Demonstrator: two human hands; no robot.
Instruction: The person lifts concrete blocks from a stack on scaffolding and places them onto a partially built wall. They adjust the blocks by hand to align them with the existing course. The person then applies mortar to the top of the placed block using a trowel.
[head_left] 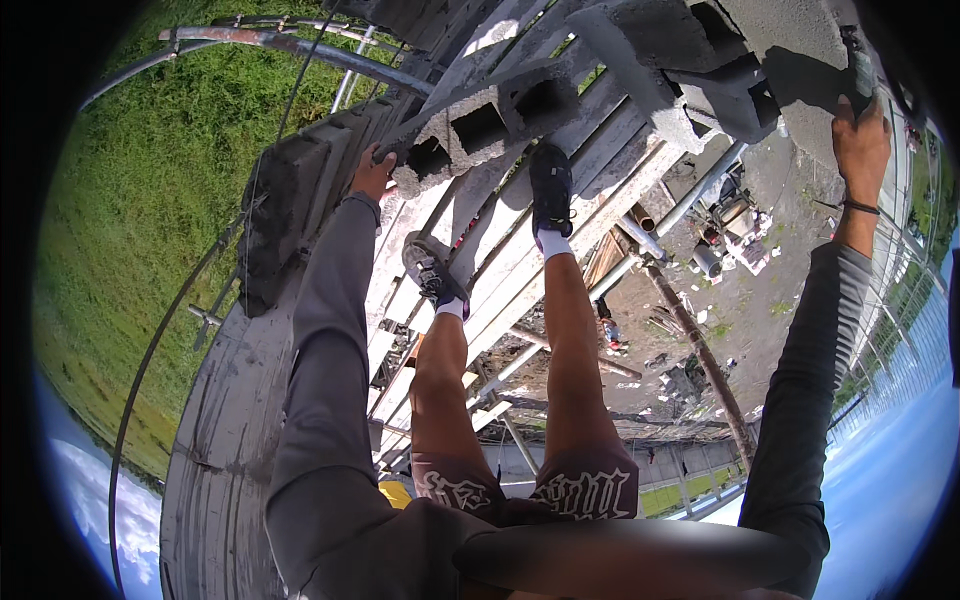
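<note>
A grey hollow concrete block (478, 132) with several square openings lies across the planks in front of my feet. My left hand (374, 173) is closed on its left end, the fingers curled at the corner. Out to the far right, my right hand (862, 150) is at the outer edge of a flat grey cement surface (808, 125). Its fingers are bent, and what they grip is hard to see. A dark shadow falls on the cement beside it. More hollow blocks (690, 70) are stacked between my two hands.
I stand on scaffold planks (500, 270) with gaps between them. Metal pipes (300, 42) run along the left, above grass (150, 250). A rough dark concrete piece (285, 220) sits on the left ledge (215, 440). Far below on the right, the ground (740, 320) holds scattered debris.
</note>
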